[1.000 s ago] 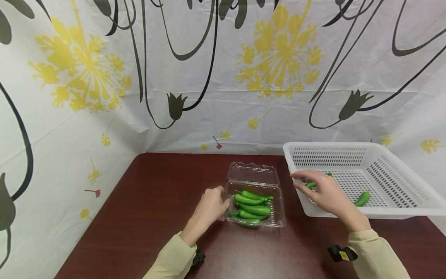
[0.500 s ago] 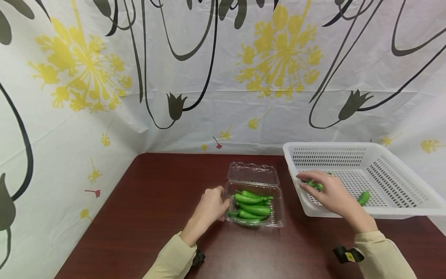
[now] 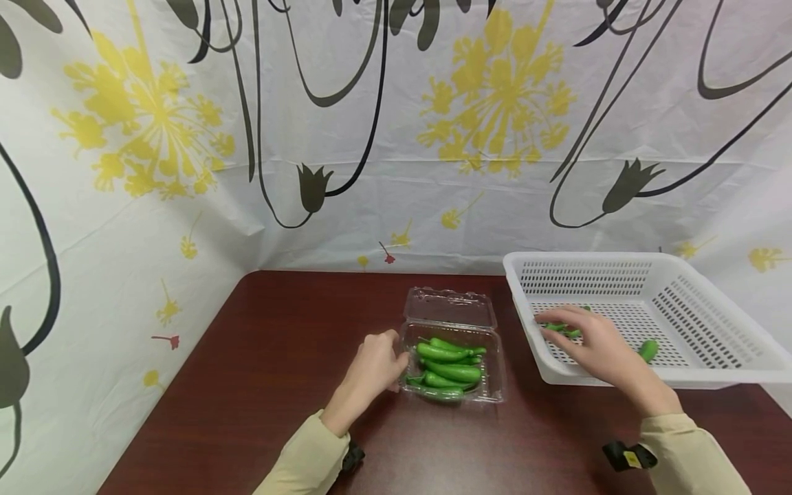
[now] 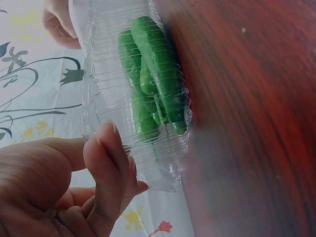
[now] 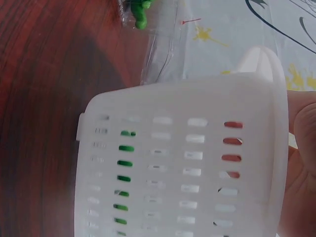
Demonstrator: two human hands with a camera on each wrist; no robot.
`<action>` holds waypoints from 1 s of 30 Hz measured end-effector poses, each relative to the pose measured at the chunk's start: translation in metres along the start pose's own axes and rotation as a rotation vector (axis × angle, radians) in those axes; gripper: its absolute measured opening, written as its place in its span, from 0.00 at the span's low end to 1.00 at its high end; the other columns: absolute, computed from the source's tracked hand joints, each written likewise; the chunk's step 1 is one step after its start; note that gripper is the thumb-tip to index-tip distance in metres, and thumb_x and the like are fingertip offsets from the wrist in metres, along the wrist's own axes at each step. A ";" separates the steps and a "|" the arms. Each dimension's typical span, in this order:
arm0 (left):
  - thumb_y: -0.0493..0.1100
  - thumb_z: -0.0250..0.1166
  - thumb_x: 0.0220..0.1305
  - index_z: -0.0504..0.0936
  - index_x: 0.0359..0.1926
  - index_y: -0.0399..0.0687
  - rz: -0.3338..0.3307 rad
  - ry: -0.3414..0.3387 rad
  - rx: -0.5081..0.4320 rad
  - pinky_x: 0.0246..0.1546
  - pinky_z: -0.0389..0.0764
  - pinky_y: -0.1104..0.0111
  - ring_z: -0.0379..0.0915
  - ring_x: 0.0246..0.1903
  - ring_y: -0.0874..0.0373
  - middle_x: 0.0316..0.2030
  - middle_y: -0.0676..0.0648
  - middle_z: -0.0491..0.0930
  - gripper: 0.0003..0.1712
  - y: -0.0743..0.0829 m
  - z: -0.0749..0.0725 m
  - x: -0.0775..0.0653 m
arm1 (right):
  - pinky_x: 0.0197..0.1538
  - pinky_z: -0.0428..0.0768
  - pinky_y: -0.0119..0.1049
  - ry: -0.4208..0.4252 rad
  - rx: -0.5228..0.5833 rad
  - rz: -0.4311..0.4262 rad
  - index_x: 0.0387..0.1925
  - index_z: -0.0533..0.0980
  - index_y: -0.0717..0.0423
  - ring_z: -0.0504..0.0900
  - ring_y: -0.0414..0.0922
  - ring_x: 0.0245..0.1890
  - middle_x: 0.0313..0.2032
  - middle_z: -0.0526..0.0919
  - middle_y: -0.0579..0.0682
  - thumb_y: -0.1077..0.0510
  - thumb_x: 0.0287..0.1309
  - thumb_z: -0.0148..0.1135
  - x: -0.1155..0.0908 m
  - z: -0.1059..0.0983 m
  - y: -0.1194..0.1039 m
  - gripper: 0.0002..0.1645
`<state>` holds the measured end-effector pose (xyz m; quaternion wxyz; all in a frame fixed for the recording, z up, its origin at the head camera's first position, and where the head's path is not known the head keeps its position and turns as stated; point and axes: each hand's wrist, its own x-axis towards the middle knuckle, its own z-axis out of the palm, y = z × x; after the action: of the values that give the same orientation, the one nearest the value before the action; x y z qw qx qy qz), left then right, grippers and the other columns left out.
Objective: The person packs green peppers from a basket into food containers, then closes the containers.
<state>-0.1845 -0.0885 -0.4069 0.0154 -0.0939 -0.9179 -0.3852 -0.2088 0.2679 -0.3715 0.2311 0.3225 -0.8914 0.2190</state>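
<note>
My left hand (image 3: pixel 374 364) pinches the left edge of a clear plastic clamshell container (image 3: pixel 500 385), with thumb and finger at the rim in the left wrist view. Several green chili peppers (image 3: pixel 454 372) lie side by side in its base, and its lid (image 3: pixel 448 309) is folded back. Over the near left part of a white plastic basket (image 3: pixel 711 375), my right hand (image 3: pixel 603 349) holds its thumb and fingers apart. Beyond them a few green peppers (image 3: pixel 566 331) show on the basket floor. Another pepper (image 3: pixel 648 350) is partly hidden by the right wrist.
Both containers stand on a dark red-brown wooden table (image 3: pixel 272 385). A white cloth (image 3: pixel 371 227) with printed flowers hangs behind and along the left. In the right wrist view the basket's slotted side wall (image 5: pixel 173 103) covers much of the right hand.
My right hand has shifted right and slightly toward me, further over the basket, uncovering more of the peppers there. The left hand and the clamshell container have stayed in place.
</note>
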 end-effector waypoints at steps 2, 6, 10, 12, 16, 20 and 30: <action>0.34 0.65 0.65 0.78 0.52 0.27 0.001 -0.001 0.000 0.15 0.77 0.71 0.73 0.07 0.65 0.13 0.50 0.74 0.17 0.000 0.000 0.000 | 0.38 0.84 0.43 -0.005 -0.002 0.009 0.45 0.85 0.52 0.84 0.40 0.37 0.43 0.87 0.47 0.67 0.51 0.74 -0.002 -0.001 0.002 0.18; 0.33 0.65 0.64 0.78 0.51 0.26 0.001 0.001 -0.007 0.15 0.77 0.71 0.73 0.07 0.65 0.14 0.50 0.74 0.17 0.000 0.000 0.000 | 0.39 0.83 0.41 -0.001 -0.014 0.010 0.44 0.85 0.50 0.84 0.38 0.36 0.42 0.86 0.44 0.66 0.50 0.75 -0.005 -0.002 0.005 0.18; 0.33 0.65 0.64 0.78 0.51 0.26 -0.004 -0.001 -0.013 0.15 0.78 0.70 0.73 0.07 0.65 0.14 0.50 0.74 0.17 0.000 0.000 0.000 | 0.40 0.81 0.33 0.007 -0.009 -0.006 0.44 0.85 0.50 0.83 0.38 0.37 0.41 0.86 0.43 0.67 0.50 0.75 -0.006 -0.003 0.008 0.18; 0.33 0.65 0.65 0.78 0.51 0.26 -0.005 -0.003 -0.013 0.15 0.78 0.70 0.74 0.07 0.65 0.14 0.50 0.74 0.17 0.000 0.000 0.000 | 0.40 0.80 0.32 0.008 -0.017 -0.008 0.44 0.85 0.49 0.82 0.37 0.37 0.41 0.86 0.43 0.67 0.50 0.75 -0.007 -0.005 0.009 0.19; 0.34 0.65 0.65 0.78 0.51 0.27 -0.005 -0.003 -0.011 0.16 0.78 0.70 0.73 0.07 0.65 0.14 0.50 0.74 0.16 -0.001 0.000 0.000 | 0.40 0.81 0.34 -0.002 -0.020 -0.005 0.45 0.84 0.49 0.83 0.37 0.38 0.43 0.86 0.44 0.66 0.51 0.74 -0.009 -0.009 0.011 0.18; 0.34 0.66 0.65 0.78 0.50 0.28 -0.001 0.001 -0.013 0.15 0.77 0.71 0.73 0.07 0.66 0.13 0.51 0.74 0.15 -0.001 0.000 0.001 | 0.38 0.82 0.34 -0.008 -0.029 0.015 0.45 0.85 0.51 0.83 0.39 0.37 0.43 0.87 0.45 0.65 0.53 0.74 -0.012 -0.011 0.014 0.17; 0.35 0.66 0.65 0.78 0.52 0.28 -0.002 -0.003 -0.011 0.15 0.77 0.71 0.73 0.07 0.66 0.14 0.51 0.74 0.17 -0.001 0.000 0.000 | 0.36 0.82 0.38 -0.033 -0.058 0.055 0.46 0.85 0.51 0.83 0.40 0.36 0.41 0.87 0.47 0.64 0.51 0.75 -0.021 -0.016 0.027 0.18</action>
<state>-0.1851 -0.0890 -0.4081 0.0131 -0.0937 -0.9158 -0.3904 -0.2085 0.3053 -0.3772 0.2194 0.2944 -0.9098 0.1937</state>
